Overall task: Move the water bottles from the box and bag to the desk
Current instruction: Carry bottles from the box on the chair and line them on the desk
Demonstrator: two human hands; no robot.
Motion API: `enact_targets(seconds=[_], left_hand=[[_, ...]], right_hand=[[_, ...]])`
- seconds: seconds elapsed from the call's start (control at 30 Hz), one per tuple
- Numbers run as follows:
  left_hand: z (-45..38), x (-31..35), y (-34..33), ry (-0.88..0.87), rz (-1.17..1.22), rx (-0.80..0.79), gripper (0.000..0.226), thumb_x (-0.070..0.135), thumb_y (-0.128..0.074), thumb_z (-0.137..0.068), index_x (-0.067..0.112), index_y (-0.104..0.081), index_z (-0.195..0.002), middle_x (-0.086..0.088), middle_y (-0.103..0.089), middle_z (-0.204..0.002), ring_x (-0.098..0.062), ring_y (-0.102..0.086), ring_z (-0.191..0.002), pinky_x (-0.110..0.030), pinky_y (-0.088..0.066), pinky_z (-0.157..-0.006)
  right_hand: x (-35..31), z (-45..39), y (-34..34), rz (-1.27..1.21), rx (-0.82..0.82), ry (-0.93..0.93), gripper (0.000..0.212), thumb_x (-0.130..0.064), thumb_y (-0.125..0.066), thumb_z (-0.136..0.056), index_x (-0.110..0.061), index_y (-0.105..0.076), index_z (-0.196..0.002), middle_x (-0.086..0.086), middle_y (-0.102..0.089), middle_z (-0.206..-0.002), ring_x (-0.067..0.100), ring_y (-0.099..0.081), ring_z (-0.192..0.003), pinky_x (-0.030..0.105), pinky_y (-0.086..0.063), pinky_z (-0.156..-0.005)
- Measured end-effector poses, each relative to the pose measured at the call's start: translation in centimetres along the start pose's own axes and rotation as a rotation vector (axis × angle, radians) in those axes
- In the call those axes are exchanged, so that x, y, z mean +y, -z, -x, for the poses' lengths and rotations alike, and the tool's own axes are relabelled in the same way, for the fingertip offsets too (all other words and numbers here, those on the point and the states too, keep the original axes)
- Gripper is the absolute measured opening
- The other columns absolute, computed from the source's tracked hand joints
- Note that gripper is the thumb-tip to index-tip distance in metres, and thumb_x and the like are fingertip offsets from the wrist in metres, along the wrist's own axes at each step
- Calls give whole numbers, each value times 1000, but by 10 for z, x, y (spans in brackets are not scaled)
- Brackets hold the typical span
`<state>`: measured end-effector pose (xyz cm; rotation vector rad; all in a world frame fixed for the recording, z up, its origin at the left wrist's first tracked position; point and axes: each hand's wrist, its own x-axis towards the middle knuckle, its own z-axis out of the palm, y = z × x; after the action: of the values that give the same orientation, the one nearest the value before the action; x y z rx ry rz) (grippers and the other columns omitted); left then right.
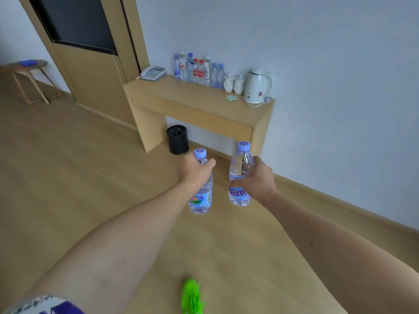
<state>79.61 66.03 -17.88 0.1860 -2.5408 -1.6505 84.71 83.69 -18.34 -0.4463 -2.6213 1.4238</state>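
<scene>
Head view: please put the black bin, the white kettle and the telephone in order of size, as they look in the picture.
1. White kettle
2. Black bin, nearly alike; it stands nearer the camera, so this order is unsure
3. Telephone, clearly smallest

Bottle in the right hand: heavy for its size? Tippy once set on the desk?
The bottle in the right hand looks nearly full, so probably heavy for its size. Tall and narrow, it may tip if bumped on the desk. The thin clear plastic likely flexes under grip.
</scene>
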Motion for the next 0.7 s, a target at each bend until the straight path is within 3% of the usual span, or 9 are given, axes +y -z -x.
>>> enact_targets(seconds=[0.17,0.4,0.57,0.7], left_hand=[[-125,4,13,-1,-9,-16,19,25,-68,-72,14,-52,-70,5,-56,-63,-14,-53,-59,-25,-43,-57],[-271,15,26,-23,-38,6,25,25,-69,-72,15,-47,-64,6,-53,-59,-9,-46,-51,-21,-35,-48],[-364,0,15,-19,-58,28,28,23,-69,-74,15,-45,-62,7,-50,-56,-9,-45,-51,-23,-37,-49],[-446,-4,3,-2,-50,70,27,24,-71,-73,15,-47,-63,2,-53,-61,-16,-49,-56,-28,-44,-58]], right_hand=[[-50,-104,-49,50,-18,7,72,-30,-91,-50,-23,-55,-112,-9,-68,-97,17,-66,-89,37,-56,-77],[-97,-228,-104,60,-5,-4,70,-33,-91,-50,-26,-52,-107,-13,-62,-89,15,-60,-84,21,-41,-60],[-113,-325,-146,83,-41,22,71,-31,-91,-50,-22,-53,-109,-7,-65,-94,19,-64,-88,37,-55,-75],[-126,-409,-174,82,-60,66,68,-30,-92,-50,-22,-51,-104,-13,-59,-86,16,-60,-83,26,-45,-59]])
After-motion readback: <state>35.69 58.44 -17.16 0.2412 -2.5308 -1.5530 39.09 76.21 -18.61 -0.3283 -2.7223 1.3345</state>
